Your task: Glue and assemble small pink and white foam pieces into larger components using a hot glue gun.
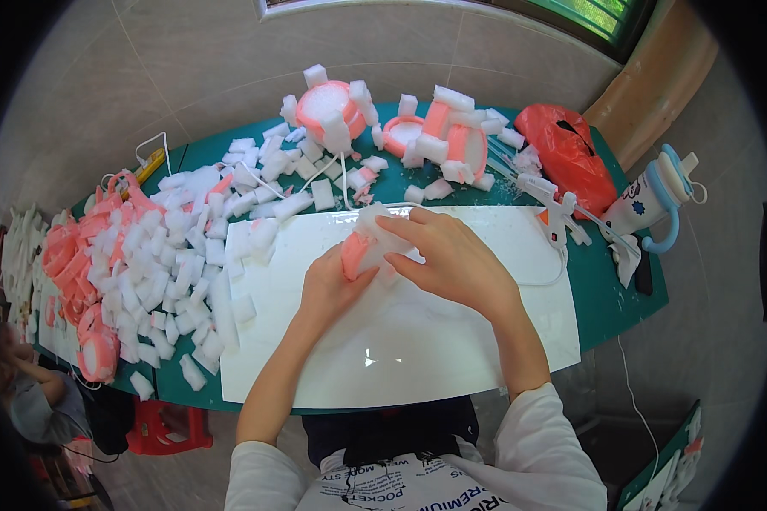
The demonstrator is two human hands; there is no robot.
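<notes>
Above the white board (315,375), my left hand (334,285) grips a pink-and-white foam piece (358,254) from its left side, fingers wrapped round it. A white foam block (375,220) stands against the top of that piece, and my right hand (452,251) pinches it with bent fingers. Part of the piece is hidden behind my fingers. Beyond my hands are round pink-rimmed foam pieces (343,99) with white blocks attached around them. A white glue gun (556,204) stands to the right of my right hand.
Loose white foam blocks (175,264) cover the table's left side, beside pink foam pieces (72,255). A red plastic bag (562,149), a tumbler with a blue handle (656,196) and a dark phone-like object (644,272) are at right. A person (38,383) sits at far left near a red stool (170,428).
</notes>
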